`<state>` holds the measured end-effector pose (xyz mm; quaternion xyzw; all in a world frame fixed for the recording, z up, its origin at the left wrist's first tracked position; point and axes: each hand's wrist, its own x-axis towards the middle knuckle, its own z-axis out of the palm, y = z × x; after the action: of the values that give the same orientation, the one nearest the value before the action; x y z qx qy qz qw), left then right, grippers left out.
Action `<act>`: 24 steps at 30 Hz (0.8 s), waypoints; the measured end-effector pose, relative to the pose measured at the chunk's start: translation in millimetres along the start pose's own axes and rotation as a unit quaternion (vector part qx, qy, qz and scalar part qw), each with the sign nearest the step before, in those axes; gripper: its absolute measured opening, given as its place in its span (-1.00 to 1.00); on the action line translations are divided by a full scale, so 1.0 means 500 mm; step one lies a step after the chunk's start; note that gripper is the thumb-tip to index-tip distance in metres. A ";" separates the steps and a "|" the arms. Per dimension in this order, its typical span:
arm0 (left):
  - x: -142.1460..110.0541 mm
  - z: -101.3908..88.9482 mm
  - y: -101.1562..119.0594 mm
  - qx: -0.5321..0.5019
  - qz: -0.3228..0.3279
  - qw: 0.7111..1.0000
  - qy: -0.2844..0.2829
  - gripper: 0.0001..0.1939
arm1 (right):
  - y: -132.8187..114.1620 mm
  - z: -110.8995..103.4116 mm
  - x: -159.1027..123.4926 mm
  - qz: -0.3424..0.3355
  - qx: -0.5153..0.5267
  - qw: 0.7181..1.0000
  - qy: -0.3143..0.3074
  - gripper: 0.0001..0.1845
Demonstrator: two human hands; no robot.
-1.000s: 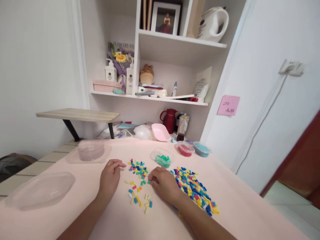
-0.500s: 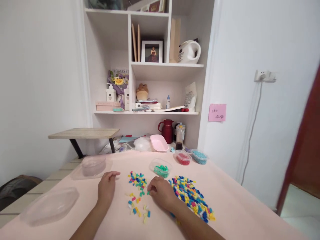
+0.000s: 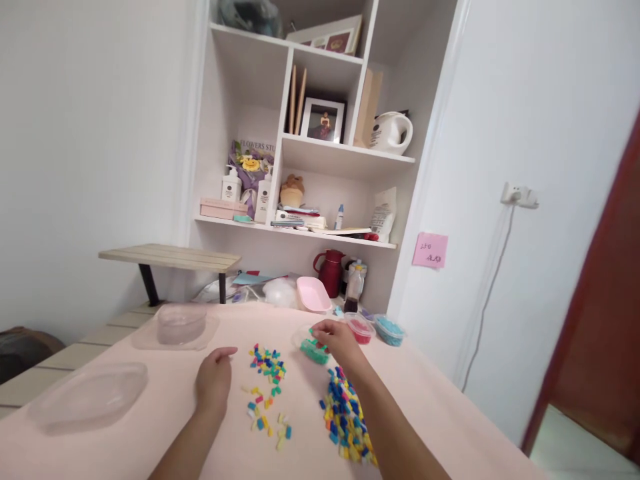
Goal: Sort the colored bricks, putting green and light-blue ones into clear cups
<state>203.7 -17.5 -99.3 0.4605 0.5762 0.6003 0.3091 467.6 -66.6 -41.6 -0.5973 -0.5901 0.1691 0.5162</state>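
My right hand point(image 3: 340, 341) is over the clear tub of green pieces point(image 3: 315, 352), its fingers pinched on a small green piece point(image 3: 311, 331) at the tips. My left hand point(image 3: 214, 380) rests on the pink tabletop, empty, with the index finger stretched out to the right. Just right of it lies a small mixed pile of coloured pieces point(image 3: 267, 362), and several loose ones point(image 3: 267, 423) are scattered nearer to me. A larger mixed pile point(image 3: 345, 413) is partly hidden beneath my right forearm.
Tubs of red pieces point(image 3: 360, 328) and blue pieces point(image 3: 391, 330) stand at the back right. Clear plastic containers point(image 3: 181, 325) sit on the left. Behind are a pink tray point(image 3: 314, 295), a red jug point(image 3: 330, 273), a bottle point(image 3: 355, 287) and shelving. A small raised wooden shelf point(image 3: 170, 257) stands at the back left.
My right hand has moved from between the two piles up and away from me to the green tub, with a green piece. My left hand stays about where it was. The camera view has tilted.
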 end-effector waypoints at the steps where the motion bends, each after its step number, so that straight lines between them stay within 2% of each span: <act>1: -0.005 -0.001 -0.003 0.014 0.012 1.000 0.006 -0.75 | -0.001 -0.009 -0.001 -0.003 0.009 0.999 0.035 -0.76; 5: -0.021 -0.003 -0.004 0.059 0.058 0.997 -0.010 -0.73 | 0.015 -0.034 -0.024 -0.009 0.018 0.989 0.144 -0.63; 10: -0.033 0.002 0.005 0.094 0.112 0.989 -0.036 -0.71 | 0.045 -0.034 -0.029 -0.010 -0.004 0.980 0.197 -0.58; 15: -0.041 0.001 0.009 0.126 0.137 0.981 -0.054 -0.69 | 0.061 -0.019 -0.012 -0.016 -0.038 0.983 0.180 -0.61; 20: -0.044 -0.001 0.012 0.148 0.150 0.976 -0.059 -0.68 | 0.060 -0.025 -0.019 -0.006 -0.059 0.987 0.149 -0.52; 24: -0.046 0.000 0.015 0.155 0.148 0.974 -0.068 -0.67 | 0.036 -0.006 -0.041 -0.024 -0.087 0.993 0.075 -0.53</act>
<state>213.6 -39.5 -96.5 0.6230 0.5649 0.5102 0.1802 474.7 -81.9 -63.5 -0.6364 -0.5764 0.0590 0.5092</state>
